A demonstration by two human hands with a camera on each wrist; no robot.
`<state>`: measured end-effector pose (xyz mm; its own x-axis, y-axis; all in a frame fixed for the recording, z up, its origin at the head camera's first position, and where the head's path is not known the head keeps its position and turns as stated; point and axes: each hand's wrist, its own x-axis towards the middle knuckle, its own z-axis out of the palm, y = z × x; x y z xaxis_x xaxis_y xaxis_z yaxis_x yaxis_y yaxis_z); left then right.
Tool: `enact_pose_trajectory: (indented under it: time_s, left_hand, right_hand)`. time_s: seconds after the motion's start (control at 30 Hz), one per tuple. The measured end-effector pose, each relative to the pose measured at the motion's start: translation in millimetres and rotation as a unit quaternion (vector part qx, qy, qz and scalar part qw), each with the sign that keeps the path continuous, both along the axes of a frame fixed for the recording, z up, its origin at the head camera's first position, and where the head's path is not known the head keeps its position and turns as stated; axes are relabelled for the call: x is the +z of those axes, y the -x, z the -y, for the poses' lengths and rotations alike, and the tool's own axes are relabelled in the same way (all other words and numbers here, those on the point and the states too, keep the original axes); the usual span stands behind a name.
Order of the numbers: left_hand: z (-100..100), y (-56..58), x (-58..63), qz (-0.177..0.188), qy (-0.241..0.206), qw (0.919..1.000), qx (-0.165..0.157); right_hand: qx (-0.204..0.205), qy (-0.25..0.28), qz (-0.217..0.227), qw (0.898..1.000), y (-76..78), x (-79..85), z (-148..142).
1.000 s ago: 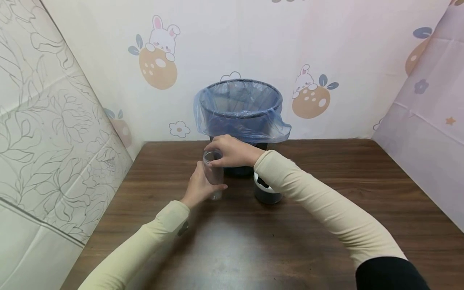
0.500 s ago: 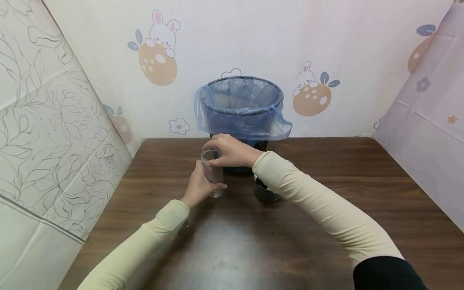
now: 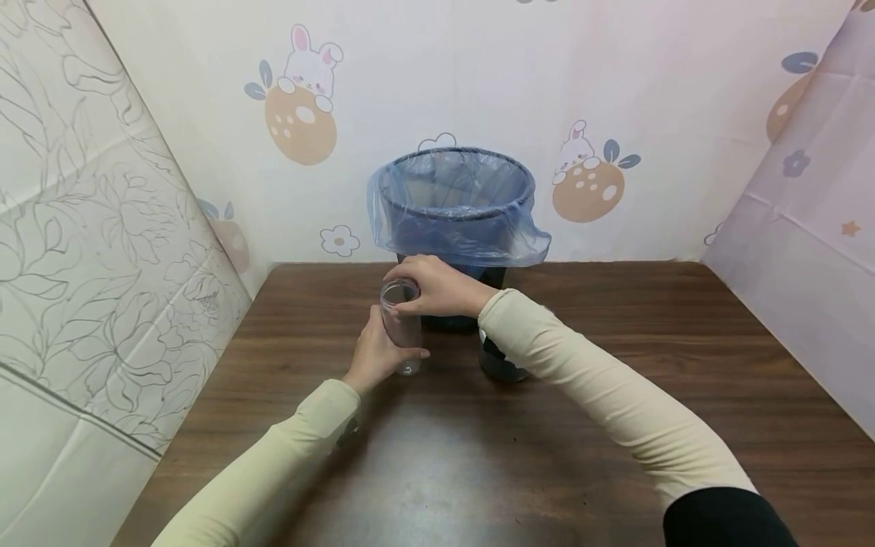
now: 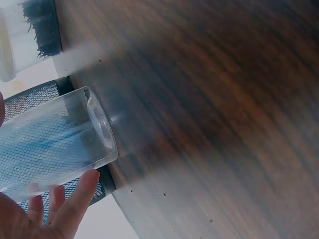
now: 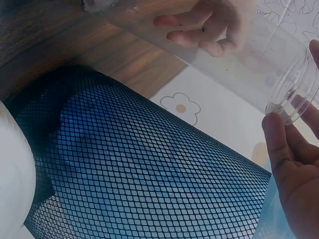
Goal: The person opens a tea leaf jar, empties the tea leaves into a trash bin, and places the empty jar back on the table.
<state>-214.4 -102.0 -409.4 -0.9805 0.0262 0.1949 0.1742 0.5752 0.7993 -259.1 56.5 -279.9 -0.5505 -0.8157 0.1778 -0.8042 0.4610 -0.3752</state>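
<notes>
A tall clear plastic jar [image 3: 402, 328] stands upright on the wooden table, its mouth at the top. My left hand [image 3: 376, 353] grips its body from the left, thumb across the near side. My right hand [image 3: 440, 287] pinches the rim between thumb and fingers. In the right wrist view, the right thumb [image 5: 275, 134] presses the jar's neck; whether a lid is there cannot be told. The left wrist view shows the jar's base [image 4: 102, 124] on the table. Under my right forearm stands another clear container [image 3: 501, 366] with dark stuff inside, partly hidden by the sleeve.
Directly behind the hands stands a black mesh bin [image 5: 149, 154] lined with a blue plastic bag [image 3: 458, 235], against the patterned wall covering [image 3: 649, 91]. The dark wooden table [image 3: 437, 471] reaches toward me, with a few tiny dark specks on it.
Both hands keep their hold on the jar, almost unmoved. The head view shifts slightly.
</notes>
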Motion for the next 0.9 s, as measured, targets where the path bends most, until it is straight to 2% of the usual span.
enact_pose_trajectory:
  time_s: [0.37,0.67,0.8,0.9]
  left_hand:
    - [0,-3.7,0.6,-0.008,0.015,0.9998,0.004]
    - [4,-15.6,4.6,-0.002,0.03,0.9994,0.018]
    - [11,-21.2,5.5,-0.01,0.027,0.9993,0.023]
    - [18,-28.4,5.4,-0.01,0.043,0.9982,0.04]
  right_hand:
    - [-0.001,-0.003,0.009,1.0,-2.0,0.6,-3]
    - [0.0,0.015,0.008,1.0,-2.9,0.6,-19]
    - [-0.008,0.01,0.022,1.0,-3.2,-0.3,-29]
    - [-0.013,0.005,0.03,0.999,-4.0,-1.9,-38]
